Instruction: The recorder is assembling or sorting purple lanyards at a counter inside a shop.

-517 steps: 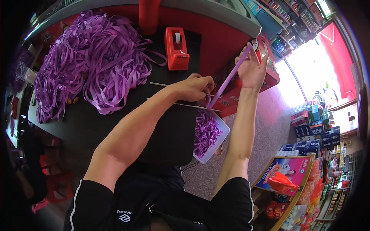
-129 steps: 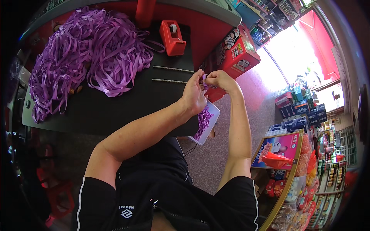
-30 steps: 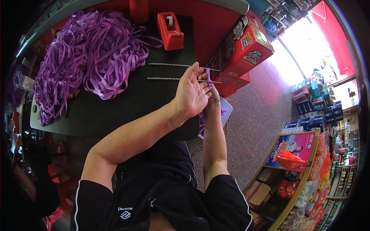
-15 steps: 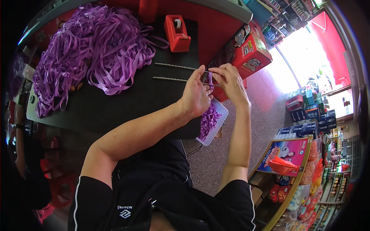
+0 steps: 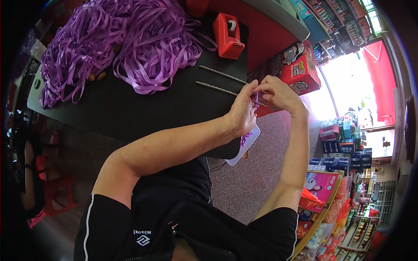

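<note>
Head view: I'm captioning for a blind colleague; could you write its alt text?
A person's left hand and right hand meet at purple ribbon and two thin rods at the edge of a black table. On it: a purple heap of ribbons, a red tape dispenser.

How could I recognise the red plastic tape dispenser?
On the black tabletop, find the big heap of flat purple ribbon. Just right of it stands the blocky red plastic tape dispenser. Unlike the heap and the thin twisted metal rods, it carries a white roll.

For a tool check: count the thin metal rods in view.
2: an upper rod and a lower rod, side by side over the black tabletop, both running rightward to the left hand, which may hide more.
</note>
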Demonstrator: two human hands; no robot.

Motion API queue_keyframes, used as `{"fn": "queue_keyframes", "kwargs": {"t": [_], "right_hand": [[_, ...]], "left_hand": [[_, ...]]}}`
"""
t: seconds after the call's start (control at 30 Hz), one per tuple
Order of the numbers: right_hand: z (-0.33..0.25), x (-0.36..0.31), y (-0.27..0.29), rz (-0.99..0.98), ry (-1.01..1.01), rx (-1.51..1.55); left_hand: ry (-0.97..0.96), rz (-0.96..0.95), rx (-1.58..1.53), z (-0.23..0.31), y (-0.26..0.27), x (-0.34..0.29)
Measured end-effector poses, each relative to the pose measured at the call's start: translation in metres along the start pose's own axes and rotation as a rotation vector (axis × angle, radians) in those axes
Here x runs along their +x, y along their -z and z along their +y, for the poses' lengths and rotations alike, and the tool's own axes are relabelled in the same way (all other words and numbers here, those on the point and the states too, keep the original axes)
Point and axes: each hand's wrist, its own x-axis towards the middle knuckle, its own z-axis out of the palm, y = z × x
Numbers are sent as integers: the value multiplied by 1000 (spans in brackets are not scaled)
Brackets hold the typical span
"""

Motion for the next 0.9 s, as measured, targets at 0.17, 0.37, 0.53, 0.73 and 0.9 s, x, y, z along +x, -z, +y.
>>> {"fn": "queue_keyframes", "kwargs": {"t": [0.17, 0.37, 0.53, 0.73, 0.9], "right_hand": [[1, 0, -5, 2, -42, 41], [4, -2, -6, 55, 14, 131], [3, -4, -9, 106, 4, 203], [17, -11, -22, 207, 26, 260], [25, -20, -39, 340, -27, 307]], "left_hand": [[-3, -4, 1, 0, -1, 2], [16, -27, 15, 1, 0, 1], [31, -60, 16, 2, 5, 4], [38, 43, -13, 0, -1, 2], [34, 16, -9, -1, -2, 2]]}}
